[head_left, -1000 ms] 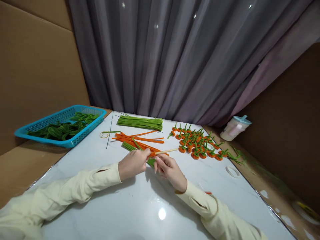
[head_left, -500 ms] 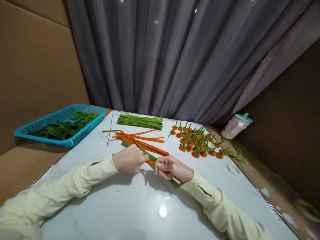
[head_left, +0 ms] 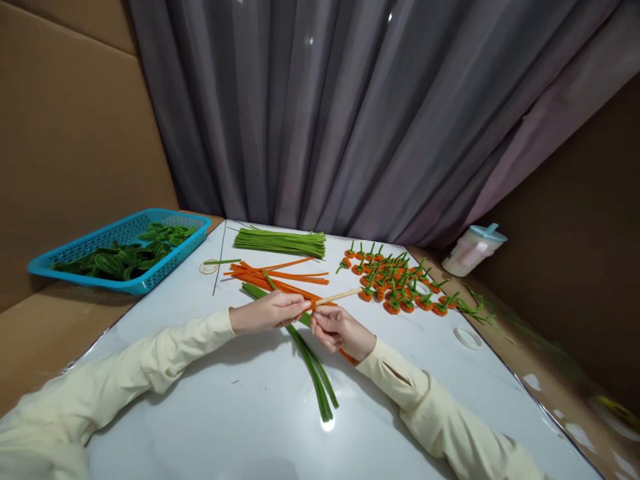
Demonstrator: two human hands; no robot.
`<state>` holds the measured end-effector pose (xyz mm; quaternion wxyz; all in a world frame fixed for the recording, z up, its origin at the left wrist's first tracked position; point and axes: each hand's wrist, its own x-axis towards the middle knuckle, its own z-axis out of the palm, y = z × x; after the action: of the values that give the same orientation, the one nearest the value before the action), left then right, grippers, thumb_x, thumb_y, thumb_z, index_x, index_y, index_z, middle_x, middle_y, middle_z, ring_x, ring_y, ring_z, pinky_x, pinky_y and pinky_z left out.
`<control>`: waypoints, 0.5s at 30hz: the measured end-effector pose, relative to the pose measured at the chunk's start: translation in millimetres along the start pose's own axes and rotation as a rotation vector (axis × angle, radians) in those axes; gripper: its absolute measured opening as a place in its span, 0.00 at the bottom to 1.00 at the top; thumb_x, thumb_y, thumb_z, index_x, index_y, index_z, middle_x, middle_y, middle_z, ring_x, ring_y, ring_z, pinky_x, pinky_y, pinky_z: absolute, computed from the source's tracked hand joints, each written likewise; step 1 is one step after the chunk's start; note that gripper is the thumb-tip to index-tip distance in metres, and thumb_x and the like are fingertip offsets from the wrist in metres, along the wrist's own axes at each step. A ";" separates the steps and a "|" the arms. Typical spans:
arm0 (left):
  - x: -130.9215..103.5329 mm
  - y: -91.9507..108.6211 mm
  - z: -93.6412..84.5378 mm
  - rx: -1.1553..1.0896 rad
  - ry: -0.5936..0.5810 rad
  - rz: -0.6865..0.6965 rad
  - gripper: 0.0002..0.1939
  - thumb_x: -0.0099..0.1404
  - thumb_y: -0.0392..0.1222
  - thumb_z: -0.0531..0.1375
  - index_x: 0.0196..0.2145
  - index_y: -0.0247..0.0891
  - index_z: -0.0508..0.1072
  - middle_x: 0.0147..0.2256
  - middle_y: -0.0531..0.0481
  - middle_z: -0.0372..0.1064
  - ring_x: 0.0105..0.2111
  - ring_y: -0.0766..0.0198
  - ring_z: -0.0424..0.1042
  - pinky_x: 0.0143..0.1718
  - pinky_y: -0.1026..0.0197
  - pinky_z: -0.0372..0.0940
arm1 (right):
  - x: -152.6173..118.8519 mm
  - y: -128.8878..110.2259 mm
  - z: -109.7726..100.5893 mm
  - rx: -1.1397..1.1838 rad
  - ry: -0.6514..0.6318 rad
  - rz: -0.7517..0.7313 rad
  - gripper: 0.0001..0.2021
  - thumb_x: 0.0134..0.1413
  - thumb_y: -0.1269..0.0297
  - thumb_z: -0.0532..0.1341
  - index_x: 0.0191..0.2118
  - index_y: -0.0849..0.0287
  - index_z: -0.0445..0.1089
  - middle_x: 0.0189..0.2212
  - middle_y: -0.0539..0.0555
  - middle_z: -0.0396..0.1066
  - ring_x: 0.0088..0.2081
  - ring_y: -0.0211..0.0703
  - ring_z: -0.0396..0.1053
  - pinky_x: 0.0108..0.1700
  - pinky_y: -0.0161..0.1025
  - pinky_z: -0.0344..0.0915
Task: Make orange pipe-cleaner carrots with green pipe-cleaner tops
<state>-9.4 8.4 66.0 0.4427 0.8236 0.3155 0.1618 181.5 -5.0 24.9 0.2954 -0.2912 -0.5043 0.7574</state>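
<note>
My left hand [head_left: 273,311] is closed, its fingertips pinching a small orange coil beside a thin light wooden stick [head_left: 340,297]. Close against it on the right, my right hand [head_left: 343,331] is also closed, with its fingertips at the same orange piece. The stick points up and right from between the hands. An orange strand [head_left: 349,357] shows below my right hand. Long green strips [head_left: 317,377] hang down from under the hands across the white table. Orange strips [head_left: 280,277] lie just behind my left hand.
A bundle of green strips [head_left: 280,243] lies at the back. Small orange pieces with green stems [head_left: 393,307] cover the right side, near a white ring [head_left: 469,338] and a cup [head_left: 474,251]. A blue basket [head_left: 137,285] of green loops sits at the left.
The light stick now shows between my hands. My left hand has turned, with its fingers stretched toward the right hand. The green strips have swung down onto the table.
</note>
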 end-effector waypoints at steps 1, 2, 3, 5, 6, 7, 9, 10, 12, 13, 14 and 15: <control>0.7 -1.8 1.9 0.143 0.056 0.017 0.17 0.66 0.48 0.42 0.23 0.37 0.54 0.18 0.57 0.49 0.18 0.71 0.52 0.21 0.67 0.49 | 1.0 3.1 0.7 0.034 -0.012 0.015 0.12 0.50 0.59 0.58 0.25 0.64 0.63 0.11 0.45 0.60 0.10 0.24 0.39 0.11 0.26 0.36; 1.3 -4.1 3.8 0.315 0.115 0.032 0.16 0.66 0.46 0.43 0.23 0.37 0.55 0.18 0.56 0.51 0.19 0.70 0.55 0.22 0.66 0.50 | 2.2 6.4 0.8 0.061 -0.026 0.030 0.13 0.51 0.58 0.58 0.25 0.64 0.63 0.11 0.45 0.61 0.10 0.24 0.38 0.11 0.26 0.36; 1.8 -7.1 5.7 0.497 0.164 0.044 0.15 0.66 0.44 0.44 0.24 0.36 0.57 0.18 0.55 0.54 0.19 0.68 0.57 0.22 0.65 0.50 | 3.6 9.7 0.4 0.081 -0.037 0.043 0.13 0.51 0.58 0.58 0.25 0.64 0.63 0.11 0.46 0.62 0.10 0.24 0.38 0.10 0.25 0.36; 2.6 -14.3 8.9 0.832 0.208 0.064 0.10 0.64 0.38 0.45 0.28 0.35 0.61 0.21 0.51 0.61 0.21 0.63 0.63 0.22 0.64 0.51 | 6.6 15.5 -1.4 0.100 -0.049 0.063 0.13 0.50 0.58 0.58 0.25 0.65 0.63 0.12 0.47 0.63 0.10 0.23 0.37 0.10 0.25 0.36; 2.9 -17.9 10.1 0.961 0.200 0.074 0.08 0.63 0.35 0.46 0.30 0.35 0.63 0.22 0.48 0.64 0.22 0.61 0.65 0.21 0.63 0.51 | 8.0 17.8 -2.6 0.104 -0.052 0.071 0.12 0.50 0.59 0.58 0.26 0.65 0.64 0.12 0.47 0.64 0.10 0.23 0.37 0.10 0.25 0.36; 3.1 -21.1 10.9 1.061 0.181 0.088 0.07 0.60 0.33 0.47 0.31 0.34 0.64 0.24 0.46 0.66 0.22 0.59 0.67 0.21 0.63 0.52 | 9.2 19.4 -3.9 0.109 -0.056 0.080 0.12 0.50 0.59 0.58 0.27 0.65 0.64 0.13 0.47 0.64 0.10 0.23 0.37 0.10 0.25 0.36; 3.3 -24.6 11.6 1.177 0.139 0.115 0.07 0.55 0.31 0.50 0.32 0.33 0.65 0.24 0.42 0.67 0.23 0.55 0.68 0.20 0.62 0.53 | 10.8 21.2 -6.0 0.117 -0.066 0.100 0.11 0.50 0.60 0.58 0.28 0.66 0.65 0.13 0.48 0.65 0.10 0.23 0.37 0.10 0.25 0.36; 3.2 -24.5 11.3 1.205 0.120 0.121 0.08 0.53 0.31 0.51 0.32 0.33 0.66 0.24 0.42 0.67 0.23 0.54 0.69 0.20 0.61 0.53 | 11.1 21.3 -6.8 0.120 -0.075 0.111 0.11 0.50 0.61 0.58 0.29 0.67 0.65 0.13 0.48 0.65 0.09 0.23 0.36 0.09 0.25 0.36; 2.1 -20.4 9.9 1.226 0.083 0.116 0.07 0.51 0.31 0.52 0.30 0.32 0.67 0.23 0.40 0.68 0.22 0.53 0.69 0.19 0.61 0.54 | 10.8 20.5 -7.8 0.116 -0.102 0.136 0.11 0.51 0.62 0.57 0.30 0.68 0.66 0.13 0.49 0.65 0.09 0.23 0.36 0.09 0.25 0.35; 1.0 -16.9 8.8 1.228 0.064 0.108 0.07 0.50 0.31 0.52 0.29 0.32 0.67 0.23 0.40 0.68 0.21 0.54 0.69 0.19 0.61 0.54 | 10.3 19.7 -8.3 0.110 -0.120 0.150 0.12 0.51 0.62 0.57 0.30 0.69 0.67 0.12 0.49 0.65 0.09 0.23 0.37 0.09 0.25 0.35; -0.4 -12.6 7.6 1.224 0.048 0.100 0.07 0.49 0.31 0.52 0.28 0.32 0.67 0.22 0.40 0.69 0.21 0.54 0.69 0.18 0.61 0.53 | 9.8 18.9 -8.8 0.103 -0.138 0.162 0.12 0.52 0.62 0.57 0.30 0.69 0.67 0.12 0.48 0.65 0.09 0.23 0.37 0.09 0.25 0.35; -2.1 -8.1 6.3 1.215 0.032 0.094 0.07 0.48 0.30 0.52 0.27 0.33 0.67 0.22 0.41 0.69 0.21 0.55 0.69 0.18 0.62 0.52 | 9.3 18.1 -9.6 0.096 -0.156 0.173 0.12 0.52 0.62 0.57 0.30 0.69 0.67 0.12 0.48 0.64 0.09 0.24 0.37 0.09 0.25 0.35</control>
<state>-10.6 6.3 55.8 -0.1190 0.9393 0.3214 -0.0155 179.7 1.8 3.6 0.2025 -0.2591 -0.4619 0.8237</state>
